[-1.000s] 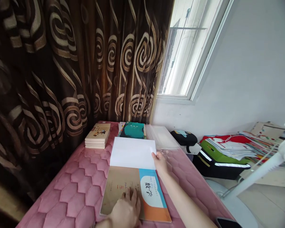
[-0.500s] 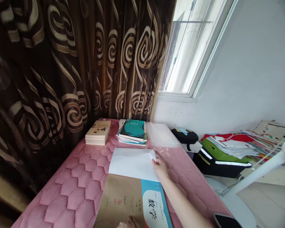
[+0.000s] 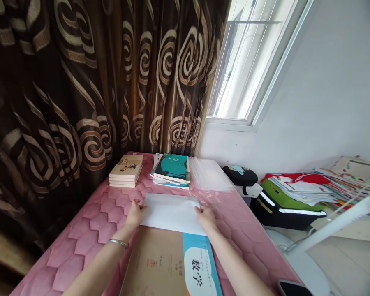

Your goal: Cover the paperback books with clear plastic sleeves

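A textbook with a brown and blue cover lies sideways on the pink quilted surface in front of me. At its far edge is a white sheet; whether it is part of the book I cannot tell. My left hand pinches the sheet's left edge, with a silver bangle on that wrist. The right edge is pinched by my right hand, thumb on top.
Behind the sheet stand a stack of beige books, a pile topped by a teal book and clear plastic sleeves. A phone lies near the right edge. To the right are a white fan and a black-and-green box.
My left hand has left the brown cover and moved forward to the sheet's left edge. My right hand stays on the right edge. The view has shifted, so the book sits lower.
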### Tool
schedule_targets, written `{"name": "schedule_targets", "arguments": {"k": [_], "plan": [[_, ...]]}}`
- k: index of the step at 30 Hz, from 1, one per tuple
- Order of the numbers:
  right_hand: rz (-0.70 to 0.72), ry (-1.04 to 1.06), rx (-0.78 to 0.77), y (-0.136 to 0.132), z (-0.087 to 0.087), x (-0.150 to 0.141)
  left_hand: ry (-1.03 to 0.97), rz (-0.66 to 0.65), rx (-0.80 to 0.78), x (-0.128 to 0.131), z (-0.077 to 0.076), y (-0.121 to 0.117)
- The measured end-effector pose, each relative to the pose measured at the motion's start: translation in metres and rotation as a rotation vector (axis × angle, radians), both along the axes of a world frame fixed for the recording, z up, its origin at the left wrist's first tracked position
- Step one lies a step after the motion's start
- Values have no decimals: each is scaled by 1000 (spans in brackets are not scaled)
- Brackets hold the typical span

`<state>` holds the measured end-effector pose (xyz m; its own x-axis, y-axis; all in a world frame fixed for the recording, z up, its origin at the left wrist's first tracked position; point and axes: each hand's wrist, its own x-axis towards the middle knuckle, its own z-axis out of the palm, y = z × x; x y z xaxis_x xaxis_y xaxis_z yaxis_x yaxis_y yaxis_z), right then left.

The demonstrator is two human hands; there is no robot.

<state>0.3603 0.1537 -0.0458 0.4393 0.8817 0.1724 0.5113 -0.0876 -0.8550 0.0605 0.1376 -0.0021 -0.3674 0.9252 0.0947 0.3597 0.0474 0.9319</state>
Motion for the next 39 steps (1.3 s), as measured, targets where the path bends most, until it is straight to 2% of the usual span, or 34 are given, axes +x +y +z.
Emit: {"name": "schedule_targets", "arguments": {"k": [3,6,8,11,13,17,19,22,24,26,31,34,35,37,39], "plan": [[-4,-35,18,-3,1,0,114,-67,-52,6,-8,2],[27,-123,16,-10,7,-2,253,-89,-93,12,-7,0],[71,-268,-66,-15,15,-6,353,-88,-141,15,-7,0],[130,-496,-272,-21,29,-13,516,-77,-207,19,-6,0],[147,-560,-354,-23,36,-17,629,-78,-234,23,-5,-1],[139,-583,-390,-23,41,-20,825,-100,-226,35,2,-6],[131,-592,-404,-23,42,-21,925,-169,-166,46,6,-5],[130,-605,-417,-23,43,-22,1076,-455,-114,67,7,0],[130,-615,-422,-24,44,-22,1107,-628,-140,79,4,4],[128,-627,-425,-24,45,-22,1080,-692,-168,88,0,8],[98,-666,-429,-26,47,-25,1009,-706,-204,90,-6,13],[88,-788,-340,-28,48,-37,1004,-692,-218,89,-8,13],[131,-827,-286,-29,48,-44,1008,-688,-215,90,-9,13],[307,-848,-189,-29,44,-58,1021,-685,-208,91,-9,12],[492,-794,-178,-28,39,-69,1035,-692,-208,92,-8,12]]}}
